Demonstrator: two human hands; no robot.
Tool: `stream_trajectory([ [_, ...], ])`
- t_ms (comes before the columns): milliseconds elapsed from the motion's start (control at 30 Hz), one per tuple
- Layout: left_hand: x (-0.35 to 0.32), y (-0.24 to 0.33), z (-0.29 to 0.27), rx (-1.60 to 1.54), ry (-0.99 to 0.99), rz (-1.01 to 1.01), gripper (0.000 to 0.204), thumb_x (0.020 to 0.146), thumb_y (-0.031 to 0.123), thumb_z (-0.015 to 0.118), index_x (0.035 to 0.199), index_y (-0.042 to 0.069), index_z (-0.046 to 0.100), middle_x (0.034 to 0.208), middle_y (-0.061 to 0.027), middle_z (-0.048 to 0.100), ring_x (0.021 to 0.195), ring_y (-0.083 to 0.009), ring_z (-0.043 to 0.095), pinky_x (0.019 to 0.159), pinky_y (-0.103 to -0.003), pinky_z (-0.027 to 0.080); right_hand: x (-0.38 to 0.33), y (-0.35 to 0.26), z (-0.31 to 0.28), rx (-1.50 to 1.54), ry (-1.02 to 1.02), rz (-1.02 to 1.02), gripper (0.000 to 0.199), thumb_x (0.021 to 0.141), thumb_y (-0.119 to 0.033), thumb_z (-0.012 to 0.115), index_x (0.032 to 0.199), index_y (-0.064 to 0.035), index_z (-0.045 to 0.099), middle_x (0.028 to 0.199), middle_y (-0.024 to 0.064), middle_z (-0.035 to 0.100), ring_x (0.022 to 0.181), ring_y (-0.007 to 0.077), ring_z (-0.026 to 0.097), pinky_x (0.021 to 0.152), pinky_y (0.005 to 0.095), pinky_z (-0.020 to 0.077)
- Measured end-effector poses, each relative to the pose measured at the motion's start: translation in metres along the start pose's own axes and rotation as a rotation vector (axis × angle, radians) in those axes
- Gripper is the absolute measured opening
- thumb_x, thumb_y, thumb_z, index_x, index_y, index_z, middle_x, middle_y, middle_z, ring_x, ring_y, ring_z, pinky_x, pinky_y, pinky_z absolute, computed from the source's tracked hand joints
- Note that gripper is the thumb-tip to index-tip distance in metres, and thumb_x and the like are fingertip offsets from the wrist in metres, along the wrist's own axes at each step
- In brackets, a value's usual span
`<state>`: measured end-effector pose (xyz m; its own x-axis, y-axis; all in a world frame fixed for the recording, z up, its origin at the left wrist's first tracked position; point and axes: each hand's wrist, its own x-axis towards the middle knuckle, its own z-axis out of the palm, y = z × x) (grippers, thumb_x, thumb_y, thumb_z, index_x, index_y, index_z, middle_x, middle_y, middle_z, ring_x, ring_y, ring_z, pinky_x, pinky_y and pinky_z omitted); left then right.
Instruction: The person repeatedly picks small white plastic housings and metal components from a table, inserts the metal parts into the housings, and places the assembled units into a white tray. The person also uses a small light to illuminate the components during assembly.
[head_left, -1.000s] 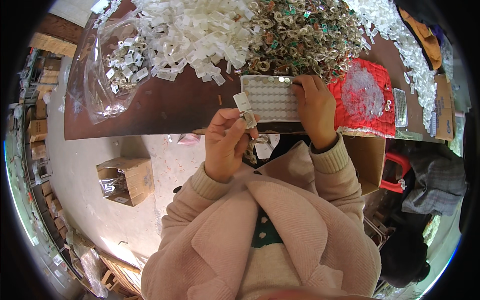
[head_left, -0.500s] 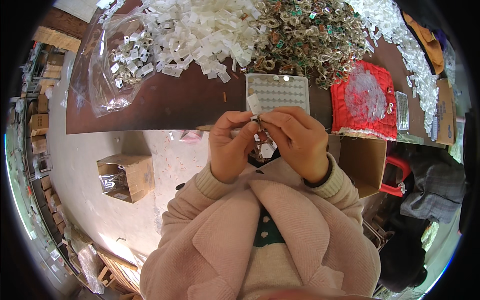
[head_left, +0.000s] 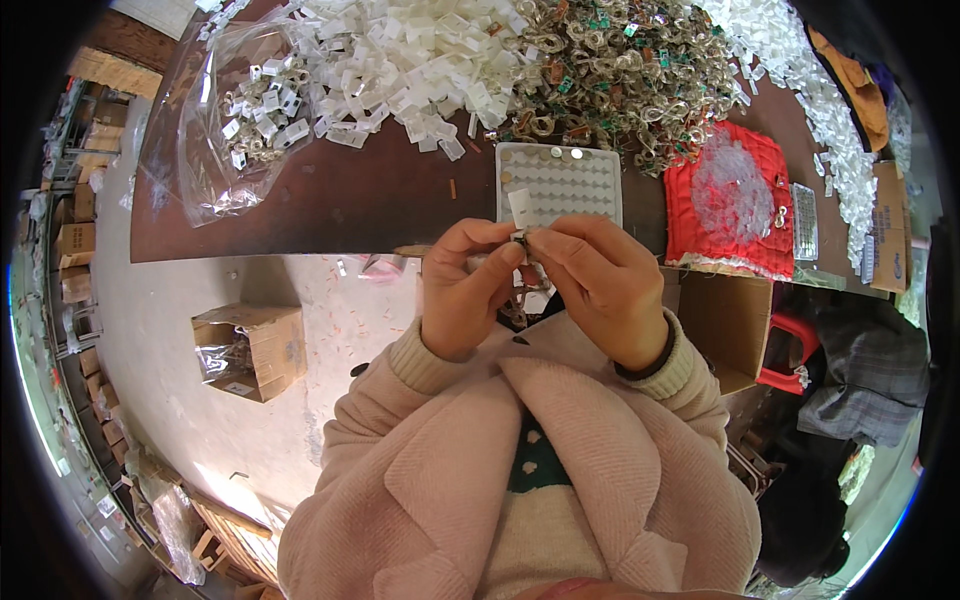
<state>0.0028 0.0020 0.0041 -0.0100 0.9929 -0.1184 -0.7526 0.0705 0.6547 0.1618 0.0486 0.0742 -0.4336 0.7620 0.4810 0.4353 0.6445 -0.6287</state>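
My left hand (head_left: 464,290) and my right hand (head_left: 606,290) meet at the table's near edge, fingertips pinched together. Between them is a small white plastic casing (head_left: 519,206) sticking upward, with a small dark part and a wire bundle (head_left: 521,296) hanging beneath. My fingers cover most of the joint between these pieces. Just beyond my fingertips lies a pale tray (head_left: 560,188) with rows of small pockets and several round discs along its far side. Farther back are a heap of white casings (head_left: 400,65) and a pile of coiled wires with green boards (head_left: 620,80).
On the left, a clear plastic bag (head_left: 205,190) holds white assembled pieces. A red cloth (head_left: 688,235) with crumpled film lies to the right, beside a clear small-parts box (head_left: 804,222). Cardboard boxes stand on the floor at left (head_left: 277,355) and under the table at right (head_left: 725,320).
Both hands have shifted very slightly to the right within the picture, still pinching the casing and wires. The tray and table also appear marginally shifted as the view moves.
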Motion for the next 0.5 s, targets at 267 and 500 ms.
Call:
stream_trajectory([
  [267, 0.003, 0.003, -0.002, -0.115, 0.012, -0.062, 0.015, 0.098, 0.003, 0.061, 0.113, 0.004, 0.059, 0.103, -0.01, 0.067, 0.076, -0.0121, 0.066, 0.044, -0.017, 0.039, -0.002, 0.008, 0.008, 0.355, 0.156, 0.246, 0.03, 0.076, 0.009, 0.076, 0.104, -0.0022, 0.073, 0.094, 0.0122, 0.071, 0.08, 0.0231, 0.072, 0.069, 0.0306, 0.0574],
  [500, 0.003, 0.005, -0.003, -0.138, -0.04, -0.101, 0.015, 0.098, 0.003, 0.061, 0.113, 0.004, 0.059, 0.102, -0.0093, 0.067, 0.077, -0.0141, 0.066, 0.046, -0.017, 0.041, -0.006, 0.008, 0.02, 0.224, 0.231, 0.134, 0.034, 0.075, 0.011, 0.075, 0.106, -0.0027, 0.072, 0.088, 0.011, 0.073, 0.081, 0.0232, 0.072, 0.069, 0.0308, 0.0576],
])
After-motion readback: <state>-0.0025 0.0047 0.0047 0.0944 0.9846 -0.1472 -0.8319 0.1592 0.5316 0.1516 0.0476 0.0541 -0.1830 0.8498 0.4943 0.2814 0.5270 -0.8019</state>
